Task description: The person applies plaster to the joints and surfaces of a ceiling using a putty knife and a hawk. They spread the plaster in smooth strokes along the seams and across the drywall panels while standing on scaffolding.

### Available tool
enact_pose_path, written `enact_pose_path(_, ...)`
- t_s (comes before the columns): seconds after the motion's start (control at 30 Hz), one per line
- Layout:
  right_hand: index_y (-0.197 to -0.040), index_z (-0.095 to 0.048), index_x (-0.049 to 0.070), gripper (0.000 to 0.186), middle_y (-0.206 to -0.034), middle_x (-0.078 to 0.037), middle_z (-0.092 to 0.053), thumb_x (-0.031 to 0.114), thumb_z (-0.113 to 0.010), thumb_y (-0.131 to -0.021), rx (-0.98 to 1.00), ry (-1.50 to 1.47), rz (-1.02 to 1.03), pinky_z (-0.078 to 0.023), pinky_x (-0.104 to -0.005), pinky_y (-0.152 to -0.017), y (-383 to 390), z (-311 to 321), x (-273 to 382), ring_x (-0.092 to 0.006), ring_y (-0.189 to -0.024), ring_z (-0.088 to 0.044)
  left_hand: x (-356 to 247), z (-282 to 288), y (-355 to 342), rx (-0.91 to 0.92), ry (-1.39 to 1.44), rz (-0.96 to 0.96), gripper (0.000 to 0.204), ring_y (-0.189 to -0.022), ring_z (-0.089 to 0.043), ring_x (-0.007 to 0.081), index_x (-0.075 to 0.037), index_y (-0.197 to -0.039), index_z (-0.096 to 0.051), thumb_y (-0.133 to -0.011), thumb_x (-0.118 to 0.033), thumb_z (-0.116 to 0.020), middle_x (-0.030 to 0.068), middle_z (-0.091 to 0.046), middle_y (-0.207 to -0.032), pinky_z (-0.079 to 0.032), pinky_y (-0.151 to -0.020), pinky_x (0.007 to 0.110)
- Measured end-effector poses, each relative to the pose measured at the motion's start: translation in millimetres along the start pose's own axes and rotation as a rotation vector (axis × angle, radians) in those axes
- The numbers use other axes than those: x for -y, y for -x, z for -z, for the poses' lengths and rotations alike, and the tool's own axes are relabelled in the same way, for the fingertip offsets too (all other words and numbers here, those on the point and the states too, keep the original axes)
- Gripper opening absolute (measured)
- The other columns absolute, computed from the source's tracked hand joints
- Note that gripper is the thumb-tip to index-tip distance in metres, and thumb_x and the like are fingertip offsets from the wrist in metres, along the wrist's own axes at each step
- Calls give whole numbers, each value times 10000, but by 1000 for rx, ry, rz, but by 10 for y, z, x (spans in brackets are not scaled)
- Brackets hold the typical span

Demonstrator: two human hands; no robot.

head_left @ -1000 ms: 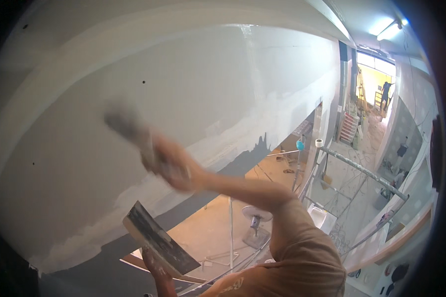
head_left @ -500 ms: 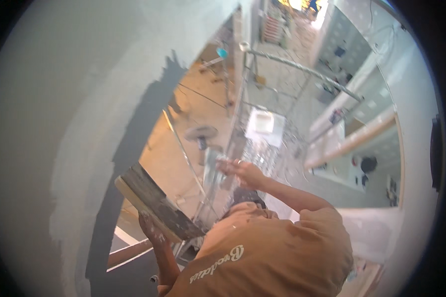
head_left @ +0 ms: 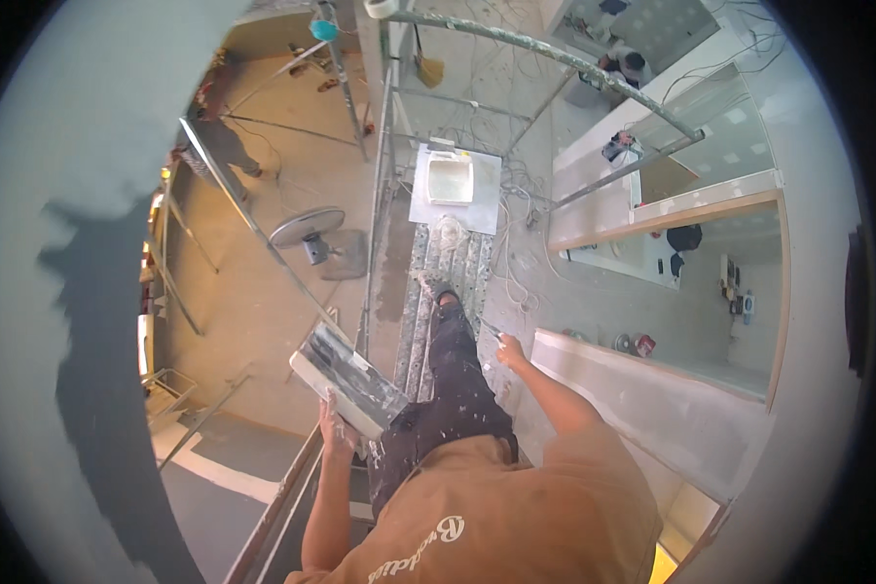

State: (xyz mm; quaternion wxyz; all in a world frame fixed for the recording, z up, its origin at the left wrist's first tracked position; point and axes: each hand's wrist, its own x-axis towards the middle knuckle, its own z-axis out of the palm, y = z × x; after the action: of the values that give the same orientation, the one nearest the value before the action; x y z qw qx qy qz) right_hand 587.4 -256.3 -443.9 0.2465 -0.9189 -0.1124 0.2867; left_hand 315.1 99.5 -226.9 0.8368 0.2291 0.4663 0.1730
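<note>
My left hand (head_left: 336,423) grips a long rectangular mud pan (head_left: 348,375), tilted, its inside streaked grey and white, its near long side pale. Out to the right, my right hand (head_left: 509,350) is closed round a taping knife (head_left: 492,332), seen almost edge-on. White specks dot my dark trousers (head_left: 453,360). One foot (head_left: 441,289) stands on a splattered metal scaffold plank (head_left: 462,263). At the left a wall (head_left: 97,409) shows a ragged border between pale compound and darker grey.
Ahead on the plank's far end, a white tub (head_left: 450,182) sits on a white board (head_left: 423,206). Scaffold rails (head_left: 555,51) surround me. Below stand a fan (head_left: 307,226) and a person (head_left: 219,151) at left. Another person (head_left: 629,64) is at far right. Cables (head_left: 521,204) trail across the floor.
My view has swung away from the left wall toward the plank and tub. My right hand with the knife has moved away from the mud pan, to the right. The pan stays in my left hand.
</note>
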Motion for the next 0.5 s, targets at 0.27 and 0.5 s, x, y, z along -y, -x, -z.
enact_pose_path(0.27,-1299,-550,30,553,-1202,-252,-599,108,-655,-762,66,140,-15,-453,-474,-980,-2448,-550,78,-416,-1149,-552,553,-321,-1680,-58,104,266,591,-1395,-347,358,-152,-1520,-256,-1015,-299,-525,126,-339,-1534,-292,-1146,574)
enact_pose_path(0.5,-1346,-505,52,619,-1274,-227,-514,83,-730,-771,20,145,-9,-478,-465,-961,-4818,-897,675,-409,-1179,-532,665,-256,-2673,-175,55,206,559,-1377,-375,350,-128,-1505,-269,-1027,-284,-513,134,-374,-1496,-332,-1133,551)
